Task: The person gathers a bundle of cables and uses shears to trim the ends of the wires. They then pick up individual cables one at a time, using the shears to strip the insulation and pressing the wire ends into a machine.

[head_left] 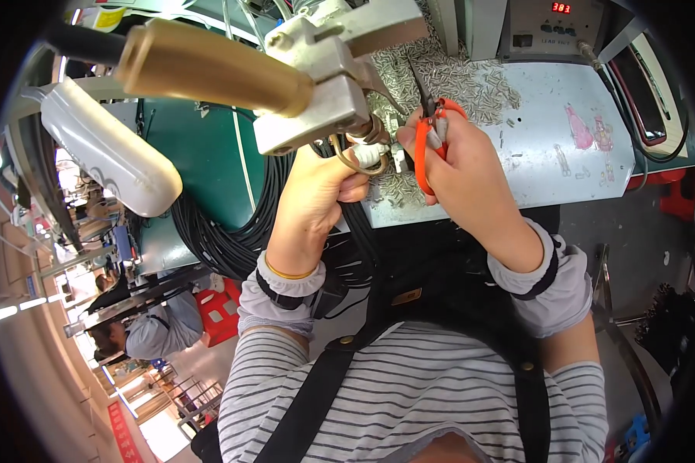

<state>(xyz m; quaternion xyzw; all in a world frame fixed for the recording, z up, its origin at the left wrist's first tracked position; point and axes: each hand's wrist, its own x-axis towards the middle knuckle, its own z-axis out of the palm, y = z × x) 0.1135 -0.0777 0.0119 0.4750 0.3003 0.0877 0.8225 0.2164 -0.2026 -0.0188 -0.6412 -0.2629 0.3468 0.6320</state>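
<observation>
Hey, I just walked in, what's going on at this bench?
A person is working with both hands at a bench. The right hand holds orange-handled cutters. The left hand has its fingers bunched close to the metal clamp; whatever it grips is hard to make out. Small metal pieces are scattered over the bench, and black cables are bunched to the left.

Orange-handled scissors point(420, 147), dark blades point(424, 86) forward, in the right hand point(465, 150)

Both hands point(322, 184) point(462, 158) curled, close together
</observation>
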